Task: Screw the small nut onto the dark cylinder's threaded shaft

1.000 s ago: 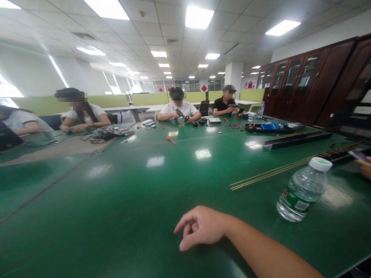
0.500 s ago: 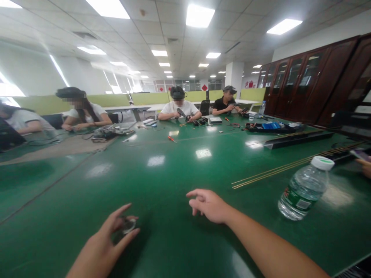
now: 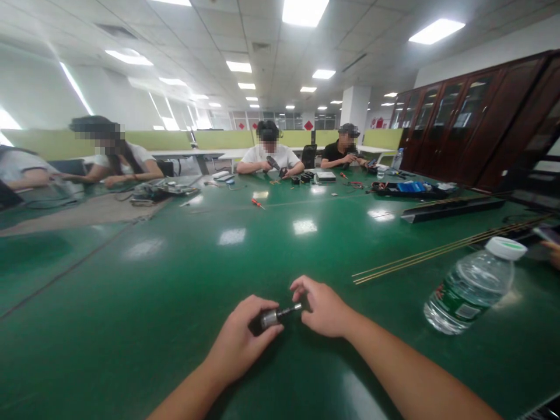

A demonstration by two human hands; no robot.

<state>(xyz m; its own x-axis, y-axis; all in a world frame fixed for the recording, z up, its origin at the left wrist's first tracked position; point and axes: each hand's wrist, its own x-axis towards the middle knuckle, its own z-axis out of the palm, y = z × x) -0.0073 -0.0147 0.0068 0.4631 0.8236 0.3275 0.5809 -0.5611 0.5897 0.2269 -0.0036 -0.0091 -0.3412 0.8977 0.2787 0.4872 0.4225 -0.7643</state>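
In the lower middle, my left hand (image 3: 245,335) is closed around a small cylindrical metal motor (image 3: 270,318), thumb on the near side and fingers on the far side. A thin dark shaft with a bright silver tip (image 3: 298,307) sticks out of it to the right. My right hand (image 3: 326,309) is held just beside that tip, fingers curved and apart from the thumb, gripping nothing that I can see. Whether it touches the tip I cannot tell. Both hands are low over the green table (image 3: 175,280).
A water bottle (image 3: 475,291) stands on the right near my forearm. Behind it lie thin brass rods (image 3: 420,256) and a black channel (image 3: 452,210). An orange screwdriver (image 3: 258,203) lies farther off. Several people sit around the table, one holding a dark tool (image 3: 273,163).
My left hand has moved right and forward with the motor, turning its shaft toward my right hand. My right hand has shifted slightly right, and its pointing index finger is now curled.
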